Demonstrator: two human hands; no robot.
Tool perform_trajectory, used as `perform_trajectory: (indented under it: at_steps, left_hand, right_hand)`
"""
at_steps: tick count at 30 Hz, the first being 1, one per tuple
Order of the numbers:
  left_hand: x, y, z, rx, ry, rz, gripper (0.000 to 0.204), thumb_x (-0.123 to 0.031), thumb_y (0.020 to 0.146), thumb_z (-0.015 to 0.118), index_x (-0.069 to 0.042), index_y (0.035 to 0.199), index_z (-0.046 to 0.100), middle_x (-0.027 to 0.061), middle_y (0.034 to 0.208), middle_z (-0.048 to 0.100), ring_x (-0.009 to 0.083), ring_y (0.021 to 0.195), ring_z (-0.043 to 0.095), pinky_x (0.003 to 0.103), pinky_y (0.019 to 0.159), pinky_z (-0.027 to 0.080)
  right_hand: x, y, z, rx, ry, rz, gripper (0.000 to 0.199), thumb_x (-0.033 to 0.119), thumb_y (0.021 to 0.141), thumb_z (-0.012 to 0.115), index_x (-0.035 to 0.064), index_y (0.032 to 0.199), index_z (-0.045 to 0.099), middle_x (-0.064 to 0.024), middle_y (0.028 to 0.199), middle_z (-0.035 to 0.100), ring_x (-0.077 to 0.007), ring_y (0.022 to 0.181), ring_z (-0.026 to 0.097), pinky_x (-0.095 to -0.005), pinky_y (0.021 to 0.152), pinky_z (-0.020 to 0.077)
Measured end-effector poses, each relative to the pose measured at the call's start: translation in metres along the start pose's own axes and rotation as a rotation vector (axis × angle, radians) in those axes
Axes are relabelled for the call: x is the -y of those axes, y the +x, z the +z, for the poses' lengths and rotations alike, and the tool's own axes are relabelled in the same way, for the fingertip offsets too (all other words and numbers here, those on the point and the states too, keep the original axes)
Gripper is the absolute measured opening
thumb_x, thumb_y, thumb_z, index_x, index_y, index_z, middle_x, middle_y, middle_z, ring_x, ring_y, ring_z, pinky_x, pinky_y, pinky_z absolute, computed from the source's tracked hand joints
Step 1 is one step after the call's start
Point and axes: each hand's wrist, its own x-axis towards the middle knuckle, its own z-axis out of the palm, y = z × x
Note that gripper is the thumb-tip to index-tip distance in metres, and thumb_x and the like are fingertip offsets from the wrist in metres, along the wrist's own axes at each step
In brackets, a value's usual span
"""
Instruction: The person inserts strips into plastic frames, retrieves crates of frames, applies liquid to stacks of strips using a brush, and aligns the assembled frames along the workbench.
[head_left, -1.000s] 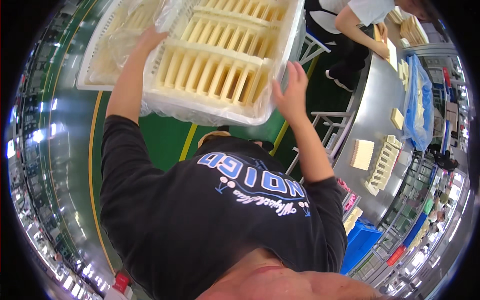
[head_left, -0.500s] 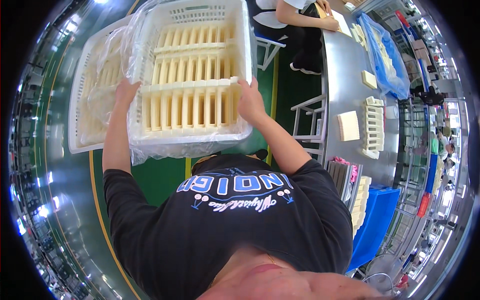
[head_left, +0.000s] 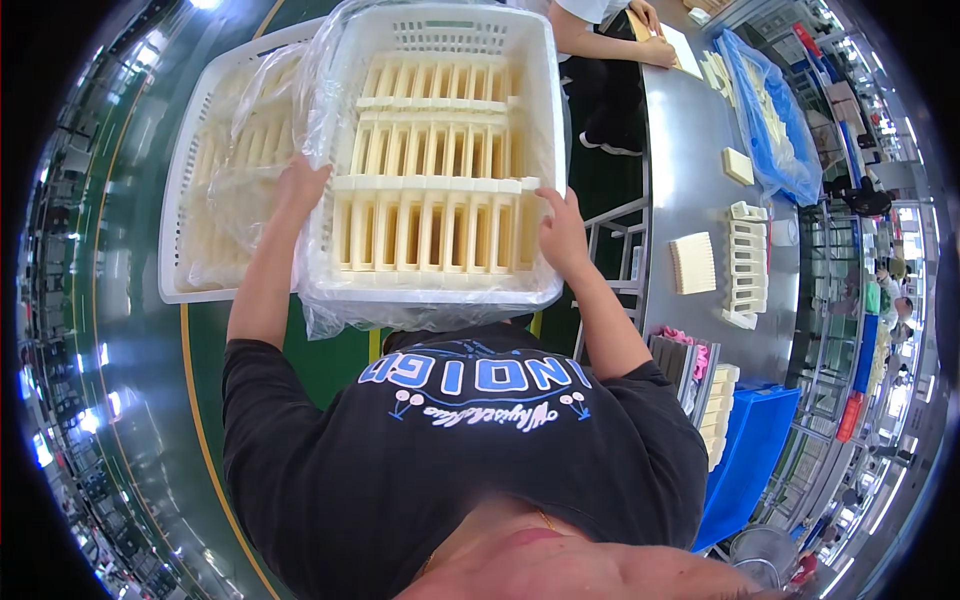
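In front of me is a white plastic crate [head_left: 430,296], lined with clear plastic film [head_left: 316,95]. Rows of cream slotted parts [head_left: 437,232] stand upright inside it, with pale strips lying across them. My left hand [head_left: 303,185] is closed over the crate's left rim, on the film. At the opposite rim, my right hand [head_left: 563,232] grips the crate, its fingertips over the edge by the end of a pale strip. What the fingers do under the rim is hidden.
A second white crate [head_left: 172,225] with film and cream parts stands at the left, partly covered. Along the right runs a metal table [head_left: 690,140] with cream pieces and a blue-lined bin [head_left: 770,110]. Another person's hands [head_left: 655,45] work at its far end. A blue box [head_left: 750,450] stands lower right.
The lined crate has shifted to the right, both hands moving along with it on its rims. More of the second crate shows at the left, and the stool by the table is more covered.
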Motion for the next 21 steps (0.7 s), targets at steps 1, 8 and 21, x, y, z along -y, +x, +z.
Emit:
perform_trajectory:
  at_steps: [1,8,21]
  left_hand:
    - [0.000,0.001,0.000,0.003,-0.007,0.024,0.050,-0.032,0.069,0.058,0.006,0.100,0.049,0.0253,0.095,0.054,0.0358,0.091,0.052,0.040,0.078,0.041]
    - [-0.025,-0.015,-0.016,0.006,-0.009,0.075,0.049,-0.033,0.070,0.056,0.006,0.099,0.049,0.0254,0.093,0.055,0.0362,0.088,0.053,0.041,0.077,0.041]
    - [-0.035,-0.019,-0.037,0.069,-0.028,0.124,0.045,-0.034,0.071,0.055,0.004,0.094,0.052,0.0232,0.091,0.056,0.0353,0.086,0.054,0.041,0.075,0.042]
  right_hand:
    - [0.005,-0.001,-0.008,0.018,-0.003,0.046,0.037,-0.008,0.068,0.040,0.0078,0.101,0.047,-0.0170,0.110,0.040,-0.0363,0.098,0.044,-0.0359,0.082,0.0387]
    - [0.012,-0.014,-0.025,-0.056,0.002,0.055,0.037,-0.009,0.067,0.040,0.0080,0.098,0.049,-0.0166,0.107,0.043,-0.0356,0.098,0.045,-0.0360,0.084,0.0378]
    - [0.020,-0.031,-0.033,-0.133,-0.110,0.033,0.038,-0.008,0.065,0.040,0.0097,0.098,0.051,-0.0185,0.102,0.045,-0.0363,0.098,0.044,-0.0357,0.084,0.0371]
